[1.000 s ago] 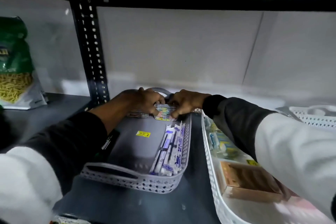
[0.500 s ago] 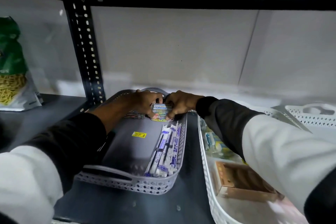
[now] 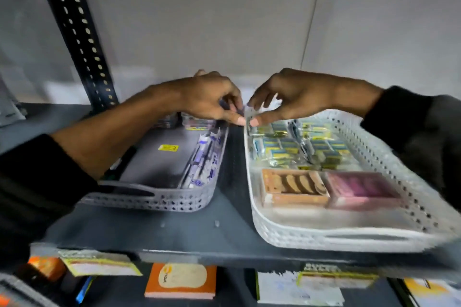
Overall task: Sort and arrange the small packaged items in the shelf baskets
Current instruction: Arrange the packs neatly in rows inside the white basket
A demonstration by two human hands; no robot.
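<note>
My left hand (image 3: 209, 97) and my right hand (image 3: 296, 92) meet fingertip to fingertip over the gap between two baskets. A small clear packet (image 3: 249, 112) is pinched in my right fingers at the white basket's (image 3: 324, 240) far left corner. Something small and bluish, blurred, sits in my curled left fingers. The grey basket (image 3: 149, 200) holds blue-and-white sachets (image 3: 203, 164) along its right wall and small packets (image 3: 197, 122) at its far end. Yellow-and-blue packets (image 3: 299, 148) fill the back of the white basket.
An orange biscuit box (image 3: 291, 188) and a pink box (image 3: 359, 187) lie in the front of the white basket. A black perforated upright (image 3: 74, 32) stands at the left. Price labels line the shelf's front edge, with boxes (image 3: 180, 283) on the shelf below.
Both hands have lifted from the small packets at the grey basket's far end and shifted right to the white basket's corner. The view has tipped downward.
</note>
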